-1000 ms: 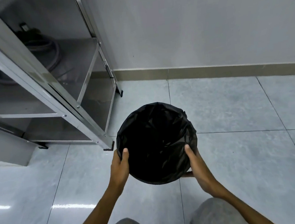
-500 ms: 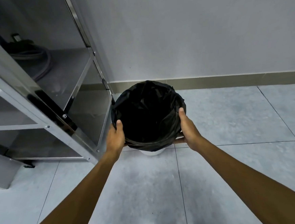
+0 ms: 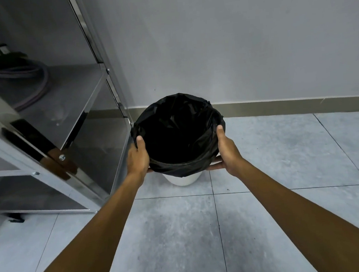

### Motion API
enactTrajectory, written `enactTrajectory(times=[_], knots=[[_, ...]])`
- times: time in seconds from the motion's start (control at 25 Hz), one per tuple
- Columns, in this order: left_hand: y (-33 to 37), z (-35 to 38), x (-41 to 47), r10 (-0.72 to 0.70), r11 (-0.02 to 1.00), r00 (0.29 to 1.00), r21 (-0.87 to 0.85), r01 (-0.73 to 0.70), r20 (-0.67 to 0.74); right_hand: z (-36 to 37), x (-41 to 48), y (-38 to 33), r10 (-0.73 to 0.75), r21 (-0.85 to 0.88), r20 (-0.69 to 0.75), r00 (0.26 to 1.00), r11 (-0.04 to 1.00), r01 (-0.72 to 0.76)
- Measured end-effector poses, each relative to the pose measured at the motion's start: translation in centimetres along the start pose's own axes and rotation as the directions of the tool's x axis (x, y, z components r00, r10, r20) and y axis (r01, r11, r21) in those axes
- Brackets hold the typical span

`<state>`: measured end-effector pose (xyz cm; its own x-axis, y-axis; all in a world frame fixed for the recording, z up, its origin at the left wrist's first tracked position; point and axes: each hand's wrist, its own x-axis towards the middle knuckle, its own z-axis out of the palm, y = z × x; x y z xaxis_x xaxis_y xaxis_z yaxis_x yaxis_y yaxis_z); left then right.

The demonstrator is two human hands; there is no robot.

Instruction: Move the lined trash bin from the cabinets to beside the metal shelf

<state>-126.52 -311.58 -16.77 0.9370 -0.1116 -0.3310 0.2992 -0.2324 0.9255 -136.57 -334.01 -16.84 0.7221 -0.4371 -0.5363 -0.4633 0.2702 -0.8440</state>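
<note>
The trash bin (image 3: 183, 179) is white and round, lined with a black plastic bag (image 3: 183, 167) folded over its rim. It is upright at the floor, close to the wall and right beside the metal shelf (image 3: 121, 168). My left hand (image 3: 138, 158) grips the rim on the left, thumb on top. On the opposite side my right hand (image 3: 227, 151) grips the rim, thumb over the bag. Both arms are stretched forward. The bin's base is mostly hidden by the bag.
The steel shelf's near post (image 3: 48, 167) and right side panel stand just left of the bin. A coiled hose (image 3: 30, 83) lies on a shelf level. A grey wall with a baseboard (image 3: 279, 106) runs behind. Grey floor tiles (image 3: 283, 160) extend to the right.
The bin has moved away from me and down, toward the wall beside the shelf. My arms have stretched out further. Both hands keep their grip on the rim.
</note>
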Motion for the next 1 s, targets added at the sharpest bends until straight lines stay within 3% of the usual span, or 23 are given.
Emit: enactTrajectory(times=[0.44,0.68,0.8,0.92,1.0], knots=[[0.3,1.5,3.9,0.001,1.0,0.999,-0.031,-0.002,-0.051,0.6,2.9,-2.6,-0.017,-0.005,-0.049,0.999,1.0,0.017],[2.7,1.6,2.9,-0.052,0.998,0.999,-0.04,0.052,0.017,0.6,3.0,-3.2,-0.017,0.019,0.003,1.0,1.0,0.017],[4.1,0.3,1.8,-0.082,0.993,0.992,0.095,0.073,0.094,-0.1,1.6,-4.1,-0.006,-0.049,0.006,1.0,0.999,0.006],[7.6,-1.8,-1.5,-0.015,0.973,0.996,0.232,-0.005,0.087,-1.7,-1.1,-5.6,-0.099,-0.12,-0.072,0.992,0.989,0.09],[10.7,-2.8,-5.1,0.052,0.943,0.99,0.321,-0.091,0.13,-2.4,-4.1,-6.8,-0.139,-0.264,-0.066,0.988,0.957,0.117]])
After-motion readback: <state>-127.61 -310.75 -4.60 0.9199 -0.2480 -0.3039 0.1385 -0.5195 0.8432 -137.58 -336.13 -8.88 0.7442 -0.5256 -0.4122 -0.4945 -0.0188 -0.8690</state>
